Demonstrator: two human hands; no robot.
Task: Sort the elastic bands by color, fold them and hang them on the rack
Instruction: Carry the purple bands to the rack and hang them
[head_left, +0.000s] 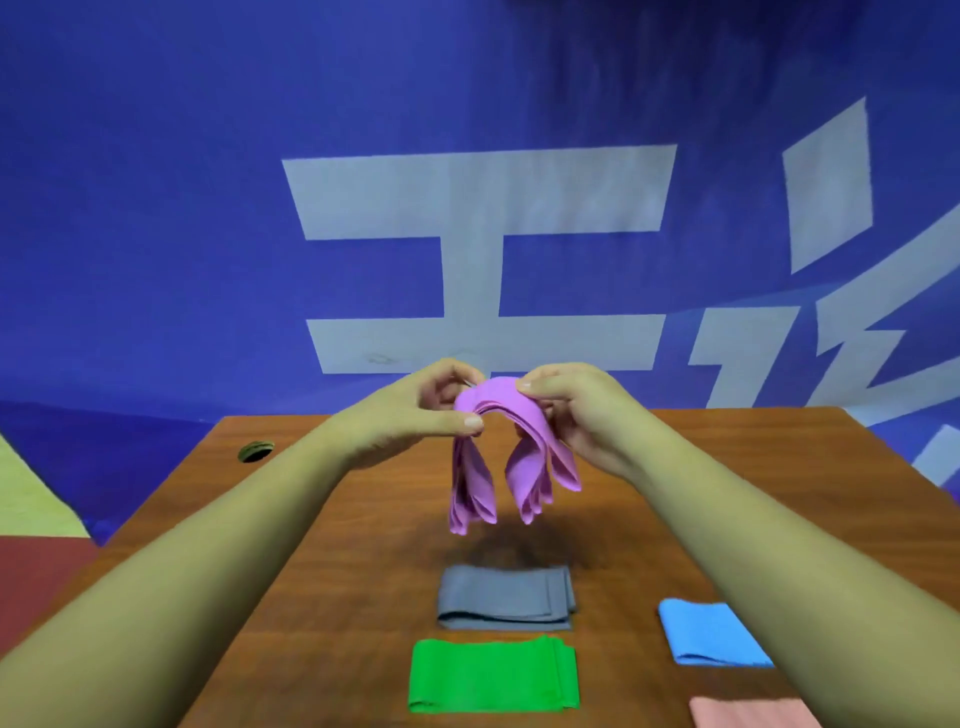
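A folded purple elastic band hangs in the air above the wooden table, bent over at its top with both ends drooping down. My left hand pinches its left side between thumb and fingers. My right hand grips its right side at the top. On the table lie a folded grey band, a folded green band, a folded blue band and a pink band at the bottom edge. No rack is in view.
A round cable hole sits in the table's far left corner. Behind the table hangs a blue banner with large pale characters. Red and yellow floor patches show at the left.
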